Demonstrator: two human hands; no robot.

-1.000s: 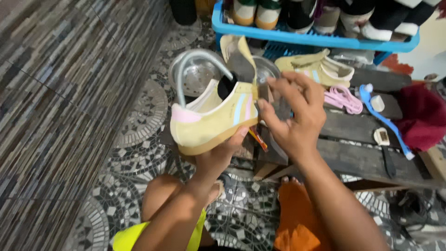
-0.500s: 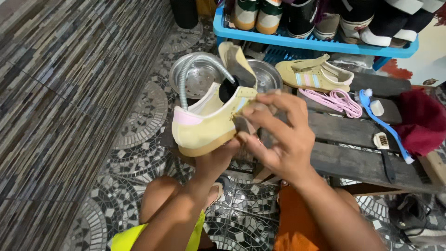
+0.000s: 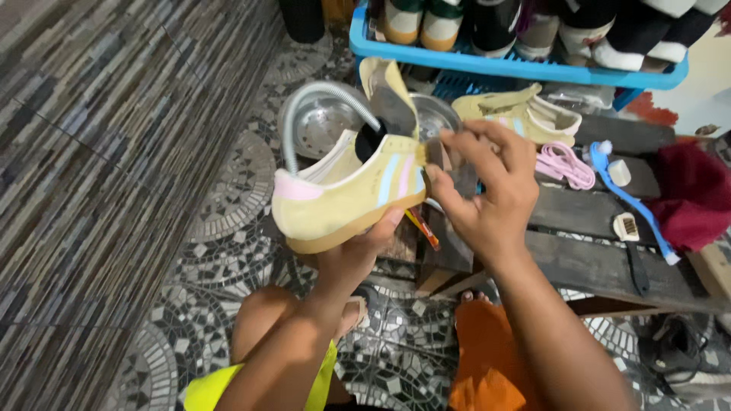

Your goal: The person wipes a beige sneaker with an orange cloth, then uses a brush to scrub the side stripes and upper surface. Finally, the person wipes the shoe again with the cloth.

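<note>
left hand (image 3: pixel 358 255) cupped upward, right hand (image 3: pixel 483 194) pinching

Lit evenly and softly, seemingly from overhead; faint shadows only. Glared on the metal bowl (image 3: pixel 320 125). Slightly blurred throughout, stretched toward the frame edges.

Both forearms are bare to the elbow; no sleeves, gloves, rings, watch or bands show on the left hand (image 3: pixel 358 255) or right hand (image 3: pixel 483 194). Fingernails are short and unpainted. Below the wrists, the garment over the left leg is neon yellow and over the right leg orange. Knees are bare.
</note>
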